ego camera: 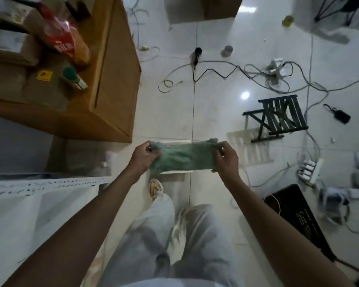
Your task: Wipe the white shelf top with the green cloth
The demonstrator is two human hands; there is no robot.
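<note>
Both hands hold the green cloth (182,157) stretched flat between them over the tiled floor (205,112), the left hand (144,155) pinching its left end and the right hand (225,158) its right end. The white shelf top (29,208) lies at eight o'clock, apart from the cloth. At ten o'clock stands a cardboard box (114,79) with a red packet (60,36) on it. A dark folding stool (278,117) sits at two o'clock among loose cables (216,71). A power strip (311,170) lies at three o'clock.
</note>
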